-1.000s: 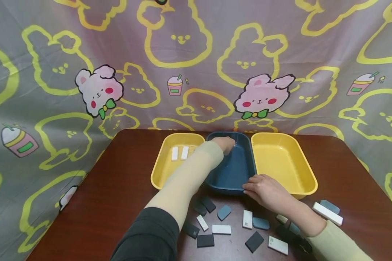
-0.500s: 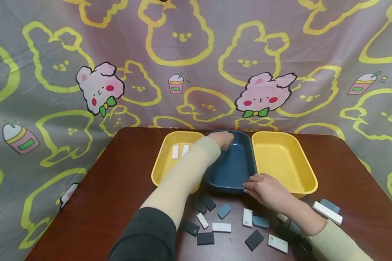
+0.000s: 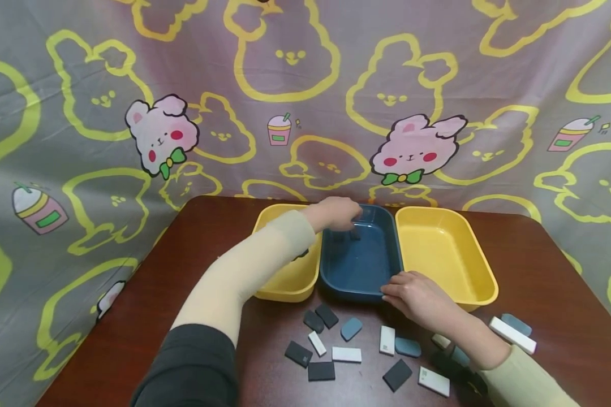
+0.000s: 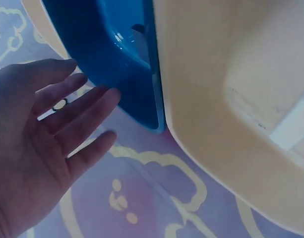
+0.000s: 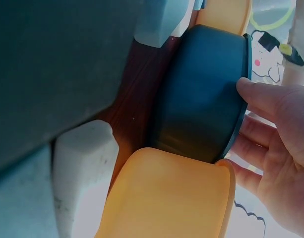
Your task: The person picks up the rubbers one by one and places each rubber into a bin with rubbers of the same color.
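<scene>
Middle bin [image 3: 361, 265] on table [image 3: 147, 305]. Left bin [image 3: 285, 288] just left of it, pieces [image 4: 293, 126] inside; right bin [image 3: 443, 254] just right. Loose blocks [image 3: 346, 355] before it; cloth [image 3: 295, 68] behind. Right hand [image 3: 420, 298] at its near right corner.

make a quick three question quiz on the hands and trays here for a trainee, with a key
1. Multiple choice: the near edge of which tray does the right hand grip?
A) the left-hand yellow one
B) the blue one
C) the right-hand yellow one

2. True or false: the left hand is clenched in a tight fist.

3. Fill in the blank: the middle tray stands between two ___ trays.

Key:
1. B, the blue tray.
2. False; its fingers are extended.
3. yellow; one yellow tray stands on each side.
</scene>
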`<state>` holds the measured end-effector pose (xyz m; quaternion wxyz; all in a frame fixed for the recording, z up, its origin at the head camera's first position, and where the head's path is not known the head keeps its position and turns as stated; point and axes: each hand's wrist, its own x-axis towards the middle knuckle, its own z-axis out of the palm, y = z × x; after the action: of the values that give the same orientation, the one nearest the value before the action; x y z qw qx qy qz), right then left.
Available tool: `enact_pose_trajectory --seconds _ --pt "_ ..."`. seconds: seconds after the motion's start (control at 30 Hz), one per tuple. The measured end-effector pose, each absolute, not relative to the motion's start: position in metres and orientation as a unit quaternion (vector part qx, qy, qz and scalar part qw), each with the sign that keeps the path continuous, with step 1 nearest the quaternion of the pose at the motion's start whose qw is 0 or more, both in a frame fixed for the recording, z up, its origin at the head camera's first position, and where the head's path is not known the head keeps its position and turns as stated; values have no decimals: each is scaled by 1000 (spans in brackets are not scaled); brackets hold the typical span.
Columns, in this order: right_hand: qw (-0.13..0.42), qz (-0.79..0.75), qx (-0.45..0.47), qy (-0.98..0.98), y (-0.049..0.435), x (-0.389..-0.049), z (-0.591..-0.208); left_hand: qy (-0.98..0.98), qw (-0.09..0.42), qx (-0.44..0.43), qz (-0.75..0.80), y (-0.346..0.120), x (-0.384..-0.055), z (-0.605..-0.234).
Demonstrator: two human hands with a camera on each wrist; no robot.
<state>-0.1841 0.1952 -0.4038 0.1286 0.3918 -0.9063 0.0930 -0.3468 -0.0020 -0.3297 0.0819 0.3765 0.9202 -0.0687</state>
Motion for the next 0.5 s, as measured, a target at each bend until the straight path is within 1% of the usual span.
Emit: enact_pose_trajectory --seconds 0.23,0.5 --pt "126 89 387 -909 195 -185 -403 923 24 378 -74 -31 -332 -318" --pt "125 89 385 -910 194 -184 -404 935 -9 355 -6 -73 -308 -304"
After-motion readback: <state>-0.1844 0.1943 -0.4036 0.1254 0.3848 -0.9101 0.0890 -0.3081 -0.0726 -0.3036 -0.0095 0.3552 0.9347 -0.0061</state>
